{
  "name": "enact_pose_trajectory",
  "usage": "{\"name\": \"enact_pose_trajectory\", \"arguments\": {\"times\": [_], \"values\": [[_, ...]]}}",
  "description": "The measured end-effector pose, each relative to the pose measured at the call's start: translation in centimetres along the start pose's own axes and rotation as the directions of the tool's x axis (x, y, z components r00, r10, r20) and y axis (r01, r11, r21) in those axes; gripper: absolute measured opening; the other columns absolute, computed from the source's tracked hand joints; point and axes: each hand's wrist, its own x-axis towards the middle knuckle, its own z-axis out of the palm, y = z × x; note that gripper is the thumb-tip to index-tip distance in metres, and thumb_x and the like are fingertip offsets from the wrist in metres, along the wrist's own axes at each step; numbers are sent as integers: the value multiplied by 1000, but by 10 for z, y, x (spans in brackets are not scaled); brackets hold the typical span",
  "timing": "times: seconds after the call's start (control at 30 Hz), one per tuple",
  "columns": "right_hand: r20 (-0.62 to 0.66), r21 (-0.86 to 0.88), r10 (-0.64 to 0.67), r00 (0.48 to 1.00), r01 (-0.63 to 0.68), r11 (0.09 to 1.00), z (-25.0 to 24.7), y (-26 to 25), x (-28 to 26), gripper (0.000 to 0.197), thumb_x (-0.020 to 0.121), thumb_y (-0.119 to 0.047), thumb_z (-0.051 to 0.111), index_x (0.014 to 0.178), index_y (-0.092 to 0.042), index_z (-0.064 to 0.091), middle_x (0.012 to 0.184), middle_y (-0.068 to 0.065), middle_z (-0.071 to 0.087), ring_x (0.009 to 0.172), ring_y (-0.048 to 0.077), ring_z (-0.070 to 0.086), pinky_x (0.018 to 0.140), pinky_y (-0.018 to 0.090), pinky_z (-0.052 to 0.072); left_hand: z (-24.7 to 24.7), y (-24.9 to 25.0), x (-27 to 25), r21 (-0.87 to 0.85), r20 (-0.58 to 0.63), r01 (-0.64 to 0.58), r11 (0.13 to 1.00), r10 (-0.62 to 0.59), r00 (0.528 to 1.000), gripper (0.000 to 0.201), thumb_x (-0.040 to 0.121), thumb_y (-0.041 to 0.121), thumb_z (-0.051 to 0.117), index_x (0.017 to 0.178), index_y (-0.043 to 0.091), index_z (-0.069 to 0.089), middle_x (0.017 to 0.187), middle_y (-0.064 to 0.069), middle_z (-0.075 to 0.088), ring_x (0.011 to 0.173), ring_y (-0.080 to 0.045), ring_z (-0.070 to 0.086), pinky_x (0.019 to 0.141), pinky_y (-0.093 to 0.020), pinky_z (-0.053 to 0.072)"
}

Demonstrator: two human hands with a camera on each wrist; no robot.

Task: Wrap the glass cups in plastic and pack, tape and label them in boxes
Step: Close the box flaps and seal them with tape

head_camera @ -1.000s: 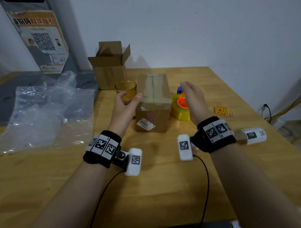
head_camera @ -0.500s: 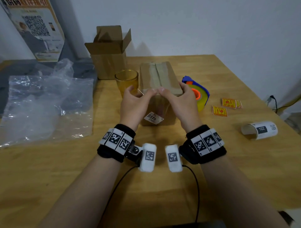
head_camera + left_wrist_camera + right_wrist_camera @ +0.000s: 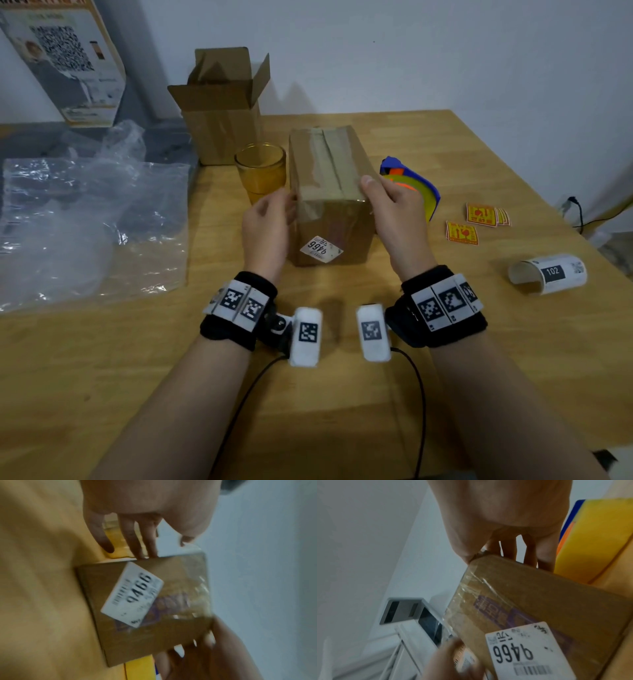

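Head: taped box stands on bench beside glass; right hand grips its right top corner, steadying it.
Left wrist: left hand, fingers straight, touches box side.
Right wrist: blurred; tape probably being smoothed.

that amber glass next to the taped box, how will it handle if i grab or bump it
The amber glass looks rigid, smooth-sided and unwrapped, so probably slippery and breakable. It stands upright, taller than wide, close beside the taped box, so a shove on the box might tip it, and it could then roll.
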Motion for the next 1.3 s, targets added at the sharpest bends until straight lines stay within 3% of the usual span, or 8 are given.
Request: {"name": "enact_pose_trajectory", "arguments": {"times": [0.1,0.2,0.33,0.47,0.57,0.67,1.1,1.3], "values": [[4,69,39,999,-39,997,1,3,1,35,97,-40,62,119,-18,77,104,-9,78,105,13,71,95,38,57,-7,-11,4,10,-10,-9,1000,9,1000,38,96,35,68,129,17,66,97,7,77,97,-17,74,78,-32,59],[-9,86,38,999,-37,996,4,5,2,33,98,-37,63,115,-11,76,89,-20,68,97,7,62,91,30,49,-7,-5,1,-18,30,-29,999,29,999,31,108,39,47,117,21,69,99,6,78,87,-11,74,75,-31,59],[-3,106,39,999,-39,994,2,6,1,35,95,-41,64,112,-12,75,93,-17,66,96,6,61,92,28,51,-11,5,-2,-114,67,94,989,-86,994,65,108,60,22,87,21,69,96,6,80,86,-14,72,84,-39,54],[7,123,63,998,-63,990,2,7,1,43,93,-46,64,127,-21,74,116,-7,76,115,13,68,106,47,53,-21,12,-4,-23,215,88,996,-81,973,59,97,71,40,89,19,68,104,12,79,105,-11,71,93,-46,53],[0,117,68,998,-68,991,4,9,2,57,86,-56,65,132,-22,71,125,-4,74,122,16,65,108,50,51,-35,14,0,9,351,58,998,-57,934,35,91,53,62,104,22,74,115,11,77,116,-16,69,104,-57,50],[-3,119,75,997,-74,990,5,9,1,62,84,-60,65,134,-24,69,126,-5,73,123,15,65,108,49,51,-47,14,6,-44,434,86,995,-59,899,16,92,32,67,93,23,80,123,2,75,122,-29,67,105,-67,46],[3,89,50,999,-50,995,4,2,-4,56,86,-58,61,130,-25,71,118,-6,76,115,15,69,103,51,54,-59,15,20,93,547,156,983,-181,818,55,90,55,65,134,22,66,139,11,65,126,-20,64,101,-54,53],[-2,88,51,999,-51,995,4,2,-4,52,89,-55,61,129,-23,72,117,-2,76,113,17,70,102,52,56,-57,18,12,110,538,59,992,-109,836,27,91,35,66,109,20,79,131,9,70,124,-23,65,103,-57,51]]}}
